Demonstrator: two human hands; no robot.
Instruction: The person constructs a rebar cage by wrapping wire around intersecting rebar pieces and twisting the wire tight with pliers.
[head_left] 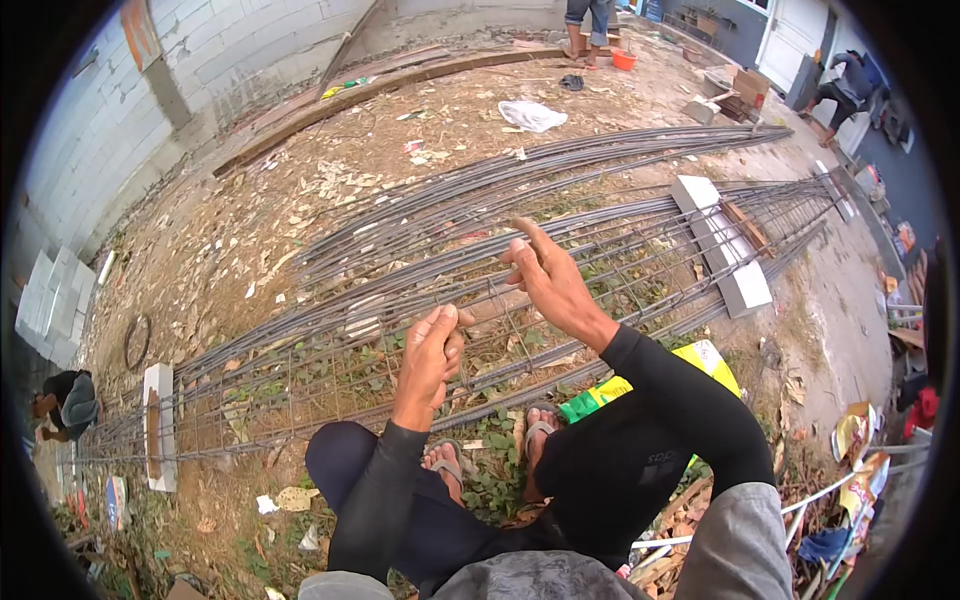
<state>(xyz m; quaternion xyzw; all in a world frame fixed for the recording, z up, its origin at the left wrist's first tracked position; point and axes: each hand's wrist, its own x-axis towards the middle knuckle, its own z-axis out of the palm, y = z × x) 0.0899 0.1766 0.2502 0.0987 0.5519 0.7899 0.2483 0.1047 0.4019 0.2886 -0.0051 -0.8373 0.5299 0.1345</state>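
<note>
My left hand (428, 362) is closed in a pinch over the near side of a long rebar cage (400, 335). Whatever it may pinch is too small to make out. My right hand (556, 285) hovers over the cage's far bars, the index finger stretched out and the other fingers partly bent, with nothing visible in it. The cage is made of long steel bars with thin square ties, and lies across in front of my feet. Under its right part is a white block (722, 245), and under its left part another white block (160, 425).
Behind the cage lies a bundle of loose steel bars (480, 185). A wooden beam (390, 95) runs along the block wall (230, 65). One person (70, 405) crouches at the far left; others are at the back. A yellow-green sack (708, 362) lies by my right knee.
</note>
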